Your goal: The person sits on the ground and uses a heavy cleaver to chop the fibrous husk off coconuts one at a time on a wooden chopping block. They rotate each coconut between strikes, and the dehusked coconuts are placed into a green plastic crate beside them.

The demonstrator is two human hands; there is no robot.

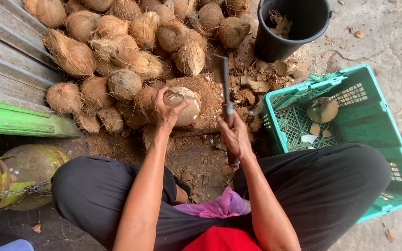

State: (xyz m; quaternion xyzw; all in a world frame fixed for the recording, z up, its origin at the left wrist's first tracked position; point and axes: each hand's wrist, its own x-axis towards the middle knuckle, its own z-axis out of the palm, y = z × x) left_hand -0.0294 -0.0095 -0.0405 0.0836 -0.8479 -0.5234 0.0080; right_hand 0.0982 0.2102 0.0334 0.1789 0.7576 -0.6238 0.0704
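Two hands share the work: the left hand (166, 111) wraps over a partly husked coconut (184, 106), pinning it on the fibre-strewn ground (196, 158) so it cannot roll, while the right hand (235, 137) is closed round the handle of a cleaver (221, 76), blade raised above. Behind lies a heap of husked coconuts (117, 46); a green crate (373, 116) sits within reach, holding one trimmed nut (323, 109).

Brown, fibrous coconuts (117, 46) are heaped beside a black bucket (298, 23). The crate (373, 121) is teal-green with a mesh-patterned floor. The trousers (322, 186) are black; the plank (19, 121) is bright green.
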